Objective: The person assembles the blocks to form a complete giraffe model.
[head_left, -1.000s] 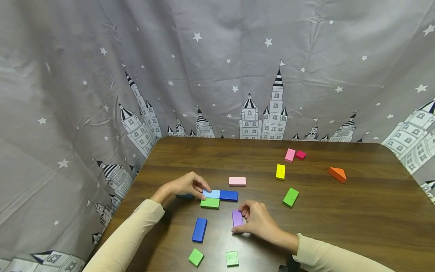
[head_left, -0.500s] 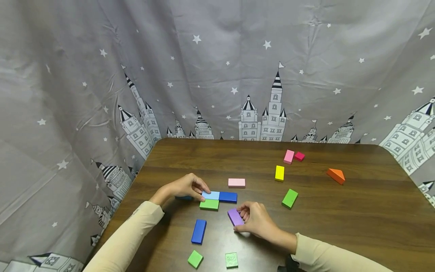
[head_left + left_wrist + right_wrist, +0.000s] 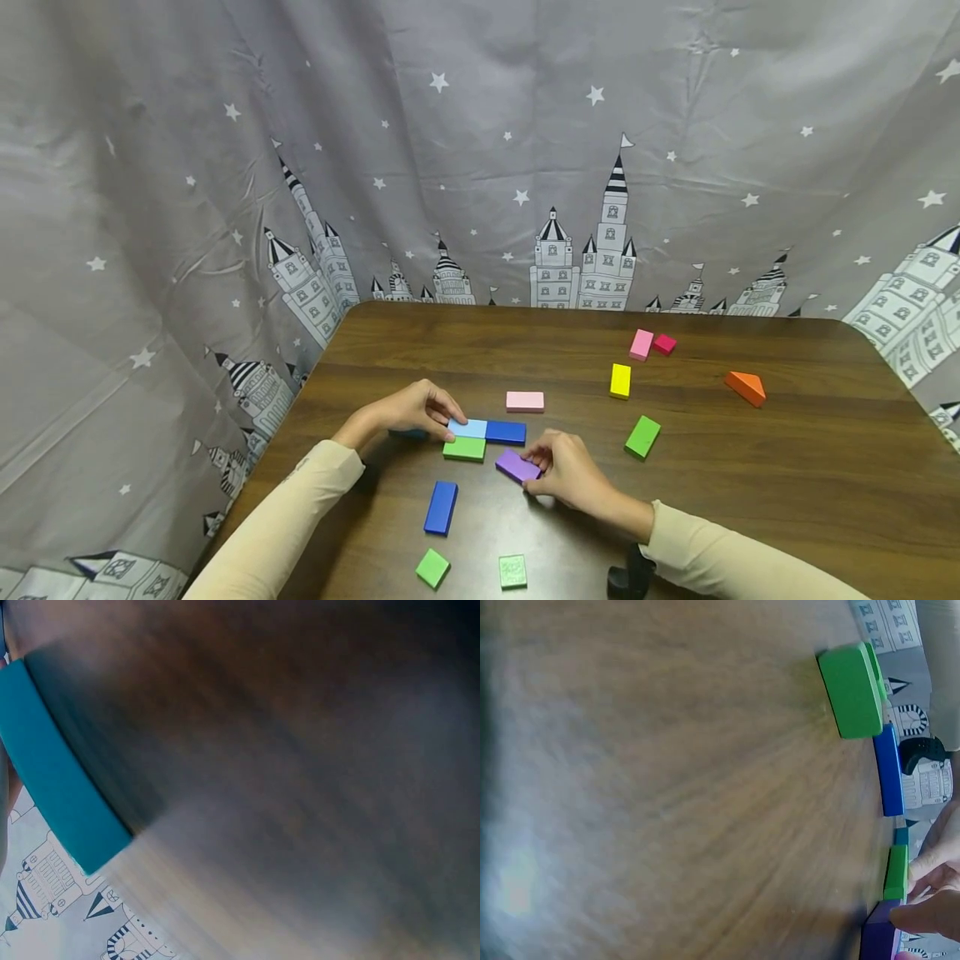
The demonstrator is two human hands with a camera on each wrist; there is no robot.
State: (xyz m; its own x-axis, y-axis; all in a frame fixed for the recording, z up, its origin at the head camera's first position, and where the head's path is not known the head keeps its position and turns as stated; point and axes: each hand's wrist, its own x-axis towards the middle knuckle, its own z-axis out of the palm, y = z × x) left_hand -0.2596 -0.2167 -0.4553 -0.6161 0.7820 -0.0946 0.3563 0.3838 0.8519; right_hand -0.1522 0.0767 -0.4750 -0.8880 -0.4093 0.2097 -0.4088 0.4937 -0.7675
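My left hand (image 3: 412, 410) holds the left end of a light blue block (image 3: 470, 427), thumb on the near side and fingers on the far side. That block lies against a dark blue block (image 3: 506, 432) on its right and a green block (image 3: 464, 450) in front. Beneath the left wrist, a teal block (image 3: 60, 765) is partly hidden in the head view. Between thumb and fingers, my right hand (image 3: 567, 473) pinches a purple block (image 3: 516, 464), turned diagonally just right of the green block. The right wrist view shows the thumb against the purple block (image 3: 879, 937).
Nearer me lie a blue block (image 3: 441, 507), a green block (image 3: 432, 568) and a pale green block (image 3: 513, 572). Behind the row is a pale pink block (image 3: 524, 402). Off to the right are green (image 3: 642, 437), yellow (image 3: 620, 381) and orange triangular (image 3: 746, 388) blocks.
My right hand has moved the purple block forward and turned it from nearly upright in view to a diagonal, closer to the green block. The left hand stays in place.
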